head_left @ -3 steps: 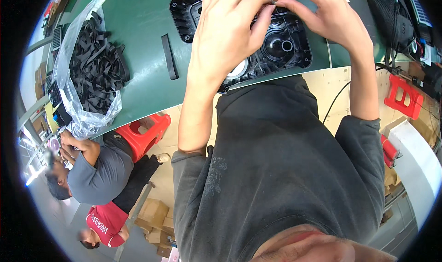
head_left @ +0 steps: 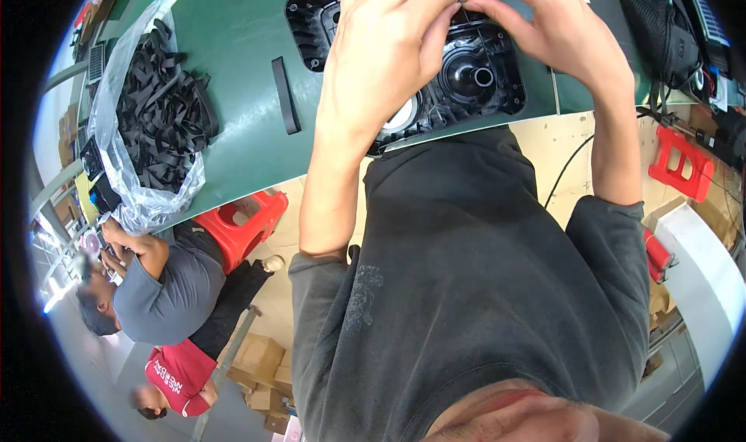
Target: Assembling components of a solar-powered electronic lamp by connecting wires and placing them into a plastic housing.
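Observation:
A black plastic housing (head_left: 497,92) with ribbed walls and round fittings lies at the front edge of the green table. Over its middle my left hand (head_left: 388,53) is closed, thumb and forefinger pinched together. My right hand (head_left: 544,22) comes in from the other side, its thumb and forefinger pinched close to the left fingertips. Whatever the two pinches hold is too small to make out. Below the right hand, a round black part with a pale tube end (head_left: 482,77) sits in the housing. A white disc (head_left: 402,117) shows partly beneath my left wrist.
Left of the housing lies a single black strap (head_left: 285,96) on the green table (head_left: 241,61). A clear plastic bag (head_left: 109,123) of black straps (head_left: 163,108) stands farther left. A black mesh pouch (head_left: 660,30) is at the right. Two people sit beyond the table at the lower left, near a red stool (head_left: 252,228).
Both hands have shifted very slightly, still pinched together above the housing. Everything else looks the same.

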A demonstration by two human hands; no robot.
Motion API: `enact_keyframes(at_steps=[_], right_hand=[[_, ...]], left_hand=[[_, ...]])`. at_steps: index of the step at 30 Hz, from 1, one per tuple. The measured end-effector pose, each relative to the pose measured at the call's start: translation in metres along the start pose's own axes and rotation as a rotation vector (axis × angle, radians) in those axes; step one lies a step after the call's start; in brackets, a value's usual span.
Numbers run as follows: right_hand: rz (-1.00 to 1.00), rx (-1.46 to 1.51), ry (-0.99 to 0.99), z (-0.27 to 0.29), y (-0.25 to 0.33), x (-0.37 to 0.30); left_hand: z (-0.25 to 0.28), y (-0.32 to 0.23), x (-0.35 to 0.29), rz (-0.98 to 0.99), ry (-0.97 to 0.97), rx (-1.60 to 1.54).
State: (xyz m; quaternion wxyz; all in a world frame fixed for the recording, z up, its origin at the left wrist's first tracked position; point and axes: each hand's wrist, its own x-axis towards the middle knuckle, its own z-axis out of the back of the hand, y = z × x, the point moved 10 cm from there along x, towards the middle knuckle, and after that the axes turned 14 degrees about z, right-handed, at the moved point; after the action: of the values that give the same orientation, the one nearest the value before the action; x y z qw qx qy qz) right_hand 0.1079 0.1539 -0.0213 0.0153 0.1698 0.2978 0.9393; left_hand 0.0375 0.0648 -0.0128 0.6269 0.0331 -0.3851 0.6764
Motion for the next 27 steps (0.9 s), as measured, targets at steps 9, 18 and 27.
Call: enact_keyframes(at_steps=[9,18,27], right_hand=[[-0.190,0.077,0.031,0.010,0.007,0.005],[-0.191,-0.096,-0.098,0.020,0.012,0.015],[-0.120,-0.015,-0.240,0.041,0.036,0.014]], left_hand=[[-0.014,0.009,0.006,0.048,0.168,0.053],[0.055,0.021,-0.024,0.176,-0.183,-0.020],[0.101,0.096,-0.134,0.826,-0.005,0.453]])
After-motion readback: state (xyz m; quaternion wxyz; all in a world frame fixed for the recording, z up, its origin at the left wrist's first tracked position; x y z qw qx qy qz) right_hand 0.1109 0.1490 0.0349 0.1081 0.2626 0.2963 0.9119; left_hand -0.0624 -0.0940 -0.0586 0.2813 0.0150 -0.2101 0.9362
